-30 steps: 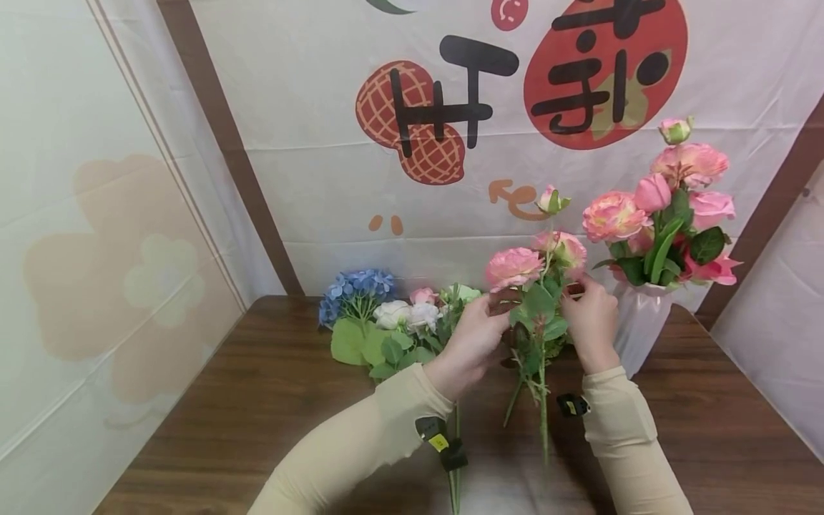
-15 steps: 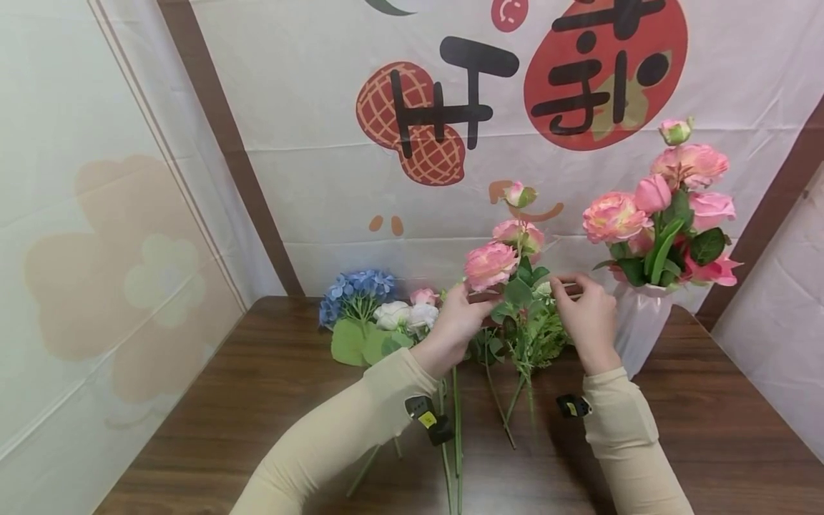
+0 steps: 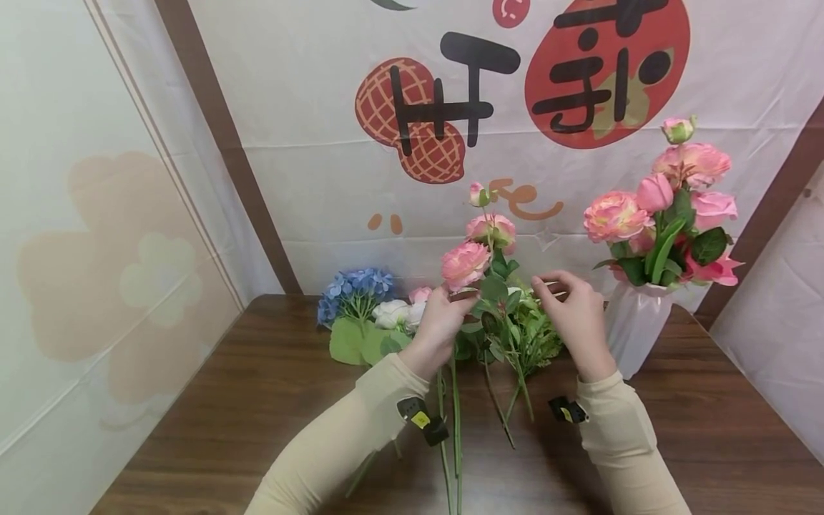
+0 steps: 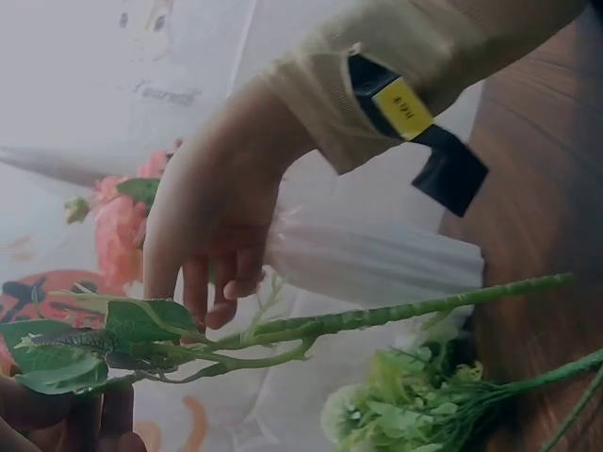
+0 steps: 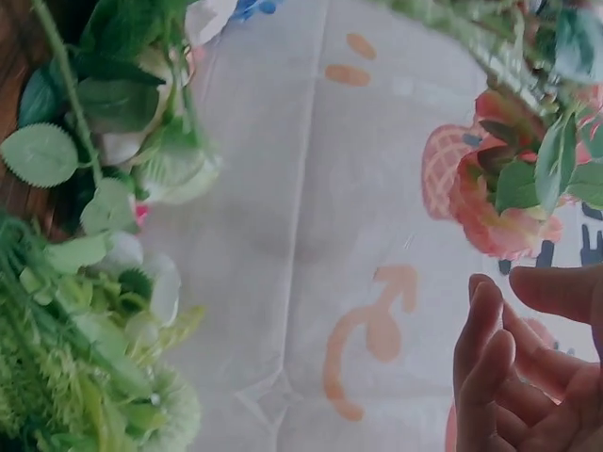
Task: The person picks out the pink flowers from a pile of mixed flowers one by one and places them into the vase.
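So the left hand [image 3: 438,329], around the middle of the head view, has its grip closed on a pink flower branch [image 3: 465,266], fingers tucked in below the blooms. The branch is held more or less upright, bud on top, two big blooms under it, bare stem pointing down. The right hand [image 3: 571,315] is just right of that with its grip loose: fingers bent, a small gap to the thumb, nothing in it. Behind and between the hands there's a green bunch [image 3: 537,332] on the bench [image 3: 212,436]. Blue flowers [image 3: 360,290] and white flowers [image 3: 391,313] lie left of centre, and over at the right a white vase [image 3: 634,325] stands full of pink flowers [image 3: 656,193].
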A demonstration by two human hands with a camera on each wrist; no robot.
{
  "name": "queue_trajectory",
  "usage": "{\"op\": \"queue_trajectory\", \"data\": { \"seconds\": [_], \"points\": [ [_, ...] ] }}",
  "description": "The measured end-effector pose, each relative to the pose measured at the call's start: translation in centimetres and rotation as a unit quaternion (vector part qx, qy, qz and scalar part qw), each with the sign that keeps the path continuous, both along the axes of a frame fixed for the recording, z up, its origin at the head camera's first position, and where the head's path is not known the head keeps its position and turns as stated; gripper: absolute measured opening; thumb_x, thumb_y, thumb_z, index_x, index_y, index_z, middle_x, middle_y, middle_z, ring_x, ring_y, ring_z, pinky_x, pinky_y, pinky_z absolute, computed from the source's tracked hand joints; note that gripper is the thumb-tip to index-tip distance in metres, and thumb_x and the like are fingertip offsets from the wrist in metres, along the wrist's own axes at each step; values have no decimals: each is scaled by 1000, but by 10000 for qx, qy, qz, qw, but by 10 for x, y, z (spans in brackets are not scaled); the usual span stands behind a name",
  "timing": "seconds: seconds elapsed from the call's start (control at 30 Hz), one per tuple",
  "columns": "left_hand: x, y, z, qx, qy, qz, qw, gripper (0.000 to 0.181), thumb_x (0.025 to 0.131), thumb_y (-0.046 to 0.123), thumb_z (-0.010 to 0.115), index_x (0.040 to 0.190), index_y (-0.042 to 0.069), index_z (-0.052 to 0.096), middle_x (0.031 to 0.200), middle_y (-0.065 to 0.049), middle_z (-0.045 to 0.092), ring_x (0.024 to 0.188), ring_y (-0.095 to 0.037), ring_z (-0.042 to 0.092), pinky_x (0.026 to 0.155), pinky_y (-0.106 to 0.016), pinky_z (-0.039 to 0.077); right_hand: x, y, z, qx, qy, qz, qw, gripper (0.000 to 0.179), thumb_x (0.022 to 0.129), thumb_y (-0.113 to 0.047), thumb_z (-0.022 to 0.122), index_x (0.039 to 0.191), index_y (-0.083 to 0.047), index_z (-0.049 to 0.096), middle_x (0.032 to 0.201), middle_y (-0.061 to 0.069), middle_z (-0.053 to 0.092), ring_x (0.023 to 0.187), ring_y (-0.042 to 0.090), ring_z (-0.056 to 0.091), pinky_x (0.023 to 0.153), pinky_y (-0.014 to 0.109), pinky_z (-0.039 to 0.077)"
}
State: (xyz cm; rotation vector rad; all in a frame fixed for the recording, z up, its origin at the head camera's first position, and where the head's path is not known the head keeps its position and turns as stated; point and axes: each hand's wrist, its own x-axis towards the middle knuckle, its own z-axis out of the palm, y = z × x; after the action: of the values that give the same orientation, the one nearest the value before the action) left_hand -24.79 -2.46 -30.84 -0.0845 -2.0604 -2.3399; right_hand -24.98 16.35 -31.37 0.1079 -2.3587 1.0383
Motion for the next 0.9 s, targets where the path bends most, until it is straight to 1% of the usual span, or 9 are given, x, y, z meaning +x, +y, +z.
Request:
{"op": "queue_trajectory", "data": {
  "seconds": [0.13, 0.27, 0.37, 0.47, 0.53, 0.63, 0.73, 0.9],
  "points": [
    [-2, -5, 3, 199, 3, 77, 9998, 32, 89, 4, 60, 120, -2, 57, 114, -11, 62, 85, -8, 52, 70, -21, 44, 4, -8, 2, 2, 8, 173, 9999, 33, 91, -41, 60, 99, -11, 71, 79, 10, 73, 63, 21, 69, 46, 26, 45],
    [-3, -10, 6, 301, 5, 163, 9994, 32, 88, 3, 60, 120, -2, 56, 112, -8, 61, 84, -8, 51, 70, -21, 44, 6, -14, 4, -2, -117, 370, 9992, 30, 92, -41, 59, 99, -14, 71, 82, 8, 73, 67, 22, 69, 51, 29, 48],
    [-4, -13, 7, 434, 71, 165, 9989, 33, 89, 2, 59, 120, -3, 55, 113, -10, 61, 86, -9, 52, 71, -22, 46, 8, -17, 5, 15, -216, 465, 9987, 31, 92, -43, 58, 99, -16, 71, 83, 6, 73, 70, 20, 69, 57, 32, 50],
    [-3, -16, 9, 626, 90, 165, 9979, 31, 89, 0, 57, 120, -4, 54, 113, -11, 61, 87, -9, 54, 70, -23, 48, 8, -20, 6, 18, -201, 471, 9987, 33, 91, -45, 58, 100, -16, 71, 83, 4, 73, 70, 20, 68, 59, 32, 50],
    [-3, -19, 9, 777, 121, 195, 9967, 31, 89, -3, 56, 120, -5, 54, 110, -10, 61, 86, -10, 55, 69, -24, 49, 7, -22, 7, -5, -174, 503, 9986, 33, 91, -45, 58, 100, -15, 71, 83, 5, 73, 70, 20, 68, 58, 31, 49],
    [-3, -22, 10, 1027, 106, 233, 9944, 31, 89, -6, 53, 119, -4, 54, 101, -5, 62, 84, -9, 56, 69, -25, 49, 7, -27, 8, -97, -186, 631, 9978, 31, 92, -41, 59, 100, -14, 71, 84, 6, 73, 70, 21, 68, 56, 30, 49],
    [-4, -26, 9, 1250, 92, 247, 9918, 31, 88, -8, 52, 119, -4, 53, 96, 0, 61, 83, -9, 56, 70, -25, 49, 8, -32, 10, -163, -243, 710, 9970, 30, 92, -41, 59, 101, -16, 71, 84, 4, 73, 70, 18, 67, 57, 30, 49],
    [-5, -31, 10, 1604, 5, 195, 9869, 31, 87, -10, 51, 118, -3, 53, 93, 2, 59, 82, -9, 55, 70, -22, 47, 10, -40, 13, -164, -127, 778, 9968, 27, 91, -40, 61, 100, -17, 71, 84, 3, 73, 72, 17, 66, 57, 30, 48]
  ]
}}
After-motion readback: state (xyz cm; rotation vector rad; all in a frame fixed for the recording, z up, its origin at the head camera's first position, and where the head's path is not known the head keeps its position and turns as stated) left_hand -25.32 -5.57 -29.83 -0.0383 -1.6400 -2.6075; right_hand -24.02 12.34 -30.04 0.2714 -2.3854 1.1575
